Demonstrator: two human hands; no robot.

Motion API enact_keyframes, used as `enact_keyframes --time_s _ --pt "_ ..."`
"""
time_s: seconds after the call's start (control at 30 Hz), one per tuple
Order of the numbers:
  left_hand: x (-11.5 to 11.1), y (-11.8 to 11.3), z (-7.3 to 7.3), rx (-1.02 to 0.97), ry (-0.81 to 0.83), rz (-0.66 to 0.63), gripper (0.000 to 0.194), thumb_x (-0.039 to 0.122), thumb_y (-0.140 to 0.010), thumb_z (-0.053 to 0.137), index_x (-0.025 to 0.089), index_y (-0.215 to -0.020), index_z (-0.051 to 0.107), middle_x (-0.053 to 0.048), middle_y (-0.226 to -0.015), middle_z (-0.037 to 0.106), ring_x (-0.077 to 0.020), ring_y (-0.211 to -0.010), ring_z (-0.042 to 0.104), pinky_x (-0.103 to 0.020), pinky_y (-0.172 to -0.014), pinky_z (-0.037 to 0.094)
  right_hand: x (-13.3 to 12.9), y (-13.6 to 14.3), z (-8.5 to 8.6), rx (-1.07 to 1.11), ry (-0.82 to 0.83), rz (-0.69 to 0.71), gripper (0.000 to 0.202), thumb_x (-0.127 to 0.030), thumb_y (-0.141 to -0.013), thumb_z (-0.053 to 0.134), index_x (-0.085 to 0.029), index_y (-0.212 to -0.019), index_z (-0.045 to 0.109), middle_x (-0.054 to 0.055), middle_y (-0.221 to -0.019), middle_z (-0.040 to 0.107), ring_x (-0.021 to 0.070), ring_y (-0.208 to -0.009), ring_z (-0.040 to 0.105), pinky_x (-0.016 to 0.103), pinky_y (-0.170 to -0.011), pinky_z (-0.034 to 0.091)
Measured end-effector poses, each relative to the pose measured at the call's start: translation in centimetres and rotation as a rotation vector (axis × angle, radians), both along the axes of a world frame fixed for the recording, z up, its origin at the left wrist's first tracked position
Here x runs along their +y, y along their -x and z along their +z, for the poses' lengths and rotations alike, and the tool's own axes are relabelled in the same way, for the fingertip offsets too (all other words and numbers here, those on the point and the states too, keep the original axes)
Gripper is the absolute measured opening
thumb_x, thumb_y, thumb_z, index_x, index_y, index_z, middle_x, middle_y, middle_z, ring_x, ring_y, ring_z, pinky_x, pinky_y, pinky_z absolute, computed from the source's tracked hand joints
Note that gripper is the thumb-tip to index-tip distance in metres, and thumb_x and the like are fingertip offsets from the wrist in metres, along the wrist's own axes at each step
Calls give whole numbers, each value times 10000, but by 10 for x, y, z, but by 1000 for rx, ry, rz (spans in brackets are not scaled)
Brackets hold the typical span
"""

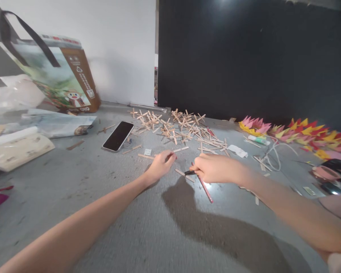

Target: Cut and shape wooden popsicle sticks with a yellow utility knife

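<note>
My right hand (pixel 213 167) is closed around a black pen-like tool (pixel 190 172), whose tip points left at a flat wooden stick (pixel 179 172) on the table. A thin red pencil-like rod (pixel 206 190) slants out below this hand; whether the fingers hold it too, I cannot tell. To the left, my left hand (pixel 160 165) rests on the table with bent fingers, thumb and forefinger a little apart, and nothing visible between them. Beside it lie another wooden stick (pixel 146 156) and a small pale square (pixel 148 152).
Crossed wooden sticks (pixel 170 127) pile up behind the hands. A phone (pixel 118 136) lies to the left, near a printed bag (pixel 59 76) and plastic packets (pixel 19 148). Rightward are crumpled white paper (pixel 238 151), a white cable (pixel 275 157) and colourful paper petals (pixel 307 132). A black panel (pixel 252 57) stands behind.
</note>
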State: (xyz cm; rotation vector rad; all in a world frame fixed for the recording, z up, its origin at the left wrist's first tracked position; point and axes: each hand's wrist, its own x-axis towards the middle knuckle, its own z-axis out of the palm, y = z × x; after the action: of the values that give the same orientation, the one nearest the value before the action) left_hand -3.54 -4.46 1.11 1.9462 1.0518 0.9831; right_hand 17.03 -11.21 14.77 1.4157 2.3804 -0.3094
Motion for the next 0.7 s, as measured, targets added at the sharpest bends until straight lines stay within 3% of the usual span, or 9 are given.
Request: enact_keyframes --time_s 0.27,0.47,0.57,0.63,0.7 --pt "1 0 2 -27 73 50 327 385 -966 433 190 -823 654 -16 -825 688 -176 -802 630 -273 -741 435 5 4 -5 -74 3 38 156 -135 -830 530 -187 -800 675 23 -702 536 134 -537 420 292 -550 193" --pt "3 -1 -4 -71 81 77 295 363 -946 456 187 -846 671 -32 -837 703 -186 -830 649 -276 -767 455 3 9 -5 -49 -17 7 185 -134 -817 573 -179 -885 739 73 -784 638 155 -575 528 284 -550 244" --pt "6 -1 -13 -132 93 161 243 332 -943 480 195 -987 676 -26 -870 714 -175 -796 645 -274 -752 461 -9 7 -10 -27 -76 -13 225 -118 -794 592 -167 -898 786 107 -750 687 195 -596 604 289 -548 276" --pt "10 0 -18 -175 99 228 221 310 -934 482 192 -993 660 -32 -858 708 -176 -791 647 -277 -755 469 -21 2 -19 64 -146 -56 287 -126 -805 600 -176 -988 816 129 -779 736 215 -629 649 288 -556 311" --pt "14 2 -21 -182 87 258 218 276 -923 471 184 -1010 649 -41 -865 705 -176 -768 645 -284 -743 478 -35 -5 -32 121 -202 -117 396 -164 -914 521 -237 -1192 794 118 -848 781 199 -640 672 276 -587 365"
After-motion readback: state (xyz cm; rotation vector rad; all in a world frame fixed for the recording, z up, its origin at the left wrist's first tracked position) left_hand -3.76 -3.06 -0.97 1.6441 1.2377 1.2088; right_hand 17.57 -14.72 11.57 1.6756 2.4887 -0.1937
